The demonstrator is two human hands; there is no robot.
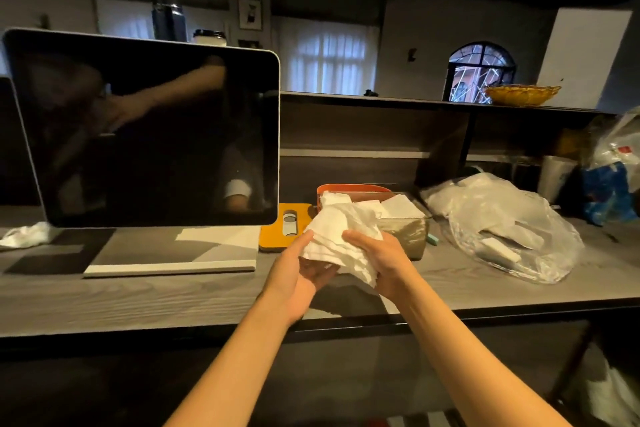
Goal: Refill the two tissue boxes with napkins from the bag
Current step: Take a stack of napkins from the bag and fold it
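I hold a loose bundle of white napkins [341,237] in both hands above the counter. My left hand [301,269] cups it from below with the thumb on top; my right hand [377,262] grips its right side. Just behind the bundle stands a clear tissue box [414,229] with white napkins lying in its open top. An orange tissue box [349,188] sits behind it, mostly hidden. An orange lid with an oval slot [285,224] lies flat to the left. The clear plastic bag [502,229] with more napkins lies on the counter to the right.
A large dark screen [145,128] on a white stand fills the left of the grey counter [138,295]. A crumpled white bag [24,236] lies at far left. Plastic bags and a blue packet [606,191] crowd the far right. A yellow basket [521,94] sits on the upper shelf.
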